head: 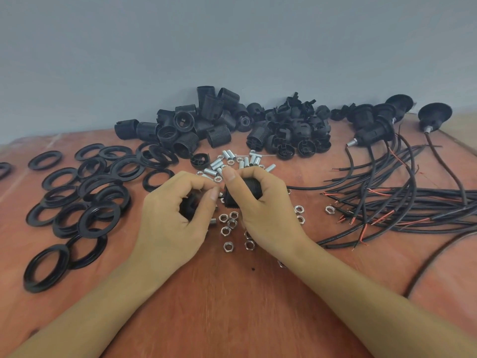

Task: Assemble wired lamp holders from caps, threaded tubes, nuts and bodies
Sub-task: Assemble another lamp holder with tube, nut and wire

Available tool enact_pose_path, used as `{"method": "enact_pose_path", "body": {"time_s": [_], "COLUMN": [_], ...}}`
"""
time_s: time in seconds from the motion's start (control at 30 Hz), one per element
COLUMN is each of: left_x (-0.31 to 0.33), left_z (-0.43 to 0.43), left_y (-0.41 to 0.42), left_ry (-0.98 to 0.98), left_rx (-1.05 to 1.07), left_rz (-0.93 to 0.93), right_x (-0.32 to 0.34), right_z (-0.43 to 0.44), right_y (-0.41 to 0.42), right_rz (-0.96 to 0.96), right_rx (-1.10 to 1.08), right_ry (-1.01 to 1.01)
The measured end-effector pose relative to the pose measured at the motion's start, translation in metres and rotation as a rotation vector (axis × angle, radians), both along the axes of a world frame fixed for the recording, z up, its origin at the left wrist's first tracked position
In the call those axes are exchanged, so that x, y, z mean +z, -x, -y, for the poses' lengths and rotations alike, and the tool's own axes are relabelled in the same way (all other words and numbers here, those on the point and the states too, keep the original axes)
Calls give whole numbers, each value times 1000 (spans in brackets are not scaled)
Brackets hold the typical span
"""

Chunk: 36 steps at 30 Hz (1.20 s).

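Grey wall (232, 42), reddish wooden table (232, 306)

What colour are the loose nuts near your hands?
Silver metal nuts, clearest in the head view.

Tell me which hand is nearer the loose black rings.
Left. The left hand, holding a black part, sits just right of the rings; the right hand, gripping a black body, lies farther right beyond it.

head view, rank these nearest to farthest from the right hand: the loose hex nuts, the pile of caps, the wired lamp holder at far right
1. Hex nuts: right beside the right hand, on its left.
2. Pile of caps: behind the hand, at the back of the spread.
3. Wired lamp holder: far right, back corner, well past the caps.
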State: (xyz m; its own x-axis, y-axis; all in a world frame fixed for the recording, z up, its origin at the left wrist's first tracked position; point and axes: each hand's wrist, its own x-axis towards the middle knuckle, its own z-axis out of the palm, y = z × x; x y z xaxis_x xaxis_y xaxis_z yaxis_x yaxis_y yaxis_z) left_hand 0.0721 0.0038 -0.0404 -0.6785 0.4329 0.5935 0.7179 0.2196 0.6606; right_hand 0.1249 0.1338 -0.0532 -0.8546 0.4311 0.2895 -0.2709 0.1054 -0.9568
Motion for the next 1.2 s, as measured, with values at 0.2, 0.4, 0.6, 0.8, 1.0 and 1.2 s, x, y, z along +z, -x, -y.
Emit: {"method": "enact_pose_path", "body": {"time_s": [0.2,0.4,0.6,0.8,1.0,1.2], "left_x": [0,-1,-2,-3,-3,-7], "left_z": [4,5,5,5,5,7], "left_y": [1,1,1,-1,-2,0], "left_ry": [-3,2,-8,-4,12,40], "left_rx": [-34,-31,-33,-29,-51,-37], "left_rz": [-67,-109,-76,-70,-116,-201], "right_x": [-2,-2,1,1,-2,-3], "right_z": [3,4,1,0,2,5], "right_y": [0,1,1,-1,-1,-4], "right_rz": [2,12,-46,-38,-8,0], "right_rx": [-12,-27,-31,10,-23,-49], "right_ry": [14,-18,-28,-72,-97,-190]}}
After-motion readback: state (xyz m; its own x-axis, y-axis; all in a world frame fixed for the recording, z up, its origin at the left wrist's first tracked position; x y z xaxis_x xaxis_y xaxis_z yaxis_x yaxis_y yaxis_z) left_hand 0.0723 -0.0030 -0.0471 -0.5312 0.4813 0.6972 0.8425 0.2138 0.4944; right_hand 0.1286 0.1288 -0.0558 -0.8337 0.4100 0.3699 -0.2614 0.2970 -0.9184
